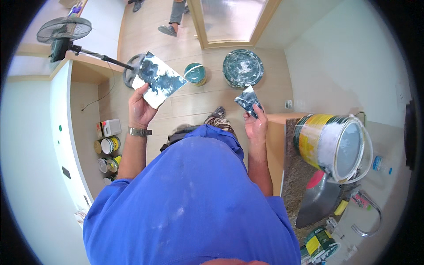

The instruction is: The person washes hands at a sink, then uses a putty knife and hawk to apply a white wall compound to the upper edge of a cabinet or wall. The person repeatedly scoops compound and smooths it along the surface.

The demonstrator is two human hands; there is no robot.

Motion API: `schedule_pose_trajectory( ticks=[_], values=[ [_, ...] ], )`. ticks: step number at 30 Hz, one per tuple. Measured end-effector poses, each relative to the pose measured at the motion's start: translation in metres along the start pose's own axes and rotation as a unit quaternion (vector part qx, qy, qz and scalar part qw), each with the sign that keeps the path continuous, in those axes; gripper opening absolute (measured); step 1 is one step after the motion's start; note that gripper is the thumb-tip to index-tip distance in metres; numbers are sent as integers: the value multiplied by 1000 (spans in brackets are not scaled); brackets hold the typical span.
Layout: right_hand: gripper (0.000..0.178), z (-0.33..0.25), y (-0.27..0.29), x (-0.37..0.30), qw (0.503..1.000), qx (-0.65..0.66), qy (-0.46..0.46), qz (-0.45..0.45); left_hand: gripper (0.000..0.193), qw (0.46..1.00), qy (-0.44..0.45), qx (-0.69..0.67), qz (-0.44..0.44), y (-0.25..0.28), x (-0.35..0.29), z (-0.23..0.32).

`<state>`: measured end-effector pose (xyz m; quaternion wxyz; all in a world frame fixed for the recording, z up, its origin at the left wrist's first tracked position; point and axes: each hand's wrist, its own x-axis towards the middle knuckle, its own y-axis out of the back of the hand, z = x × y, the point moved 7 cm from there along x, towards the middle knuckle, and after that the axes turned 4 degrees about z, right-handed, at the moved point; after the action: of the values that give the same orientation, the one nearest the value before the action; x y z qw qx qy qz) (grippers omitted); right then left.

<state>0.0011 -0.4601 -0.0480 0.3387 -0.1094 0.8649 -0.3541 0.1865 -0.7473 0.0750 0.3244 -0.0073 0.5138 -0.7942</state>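
My left hand, with a watch on its wrist, grips one edge of a flat four-sided putty board smeared white and dark blue-grey. Its thumb lies on top of the board. Pinched in my right hand is a smaller flat putty spreader, dark with white smears. The two tools are apart, both held out in front of my blue shirt. Beyond them on the floor stand a small green-topped bucket with a pale handle and a large round bucket with a white-smeared dark green lid.
A standing fan rises at the far left. Paint cans and a white jug sit low on the left. On the right-hand counter lie a big paint bucket and a grey dustpan-like scoop. Another person's leg shows ahead.
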Motion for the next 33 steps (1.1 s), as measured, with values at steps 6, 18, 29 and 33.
schedule_pose_trajectory(
  ticks=[6,18,29,33],
  values=[
    [20,-36,-2,40,991,-14,96,89,39,997,64,35,-40,-40,97,-22],
    [24,4,-10,35,978,83,141,132,37,933,272,54,-229,-163,149,-74],
    [20,16,16,44,968,113,154,160,33,928,295,61,-219,-165,145,-84],
    [22,10,11,55,968,105,169,155,35,925,299,45,-228,-164,155,-67]
  ],
)
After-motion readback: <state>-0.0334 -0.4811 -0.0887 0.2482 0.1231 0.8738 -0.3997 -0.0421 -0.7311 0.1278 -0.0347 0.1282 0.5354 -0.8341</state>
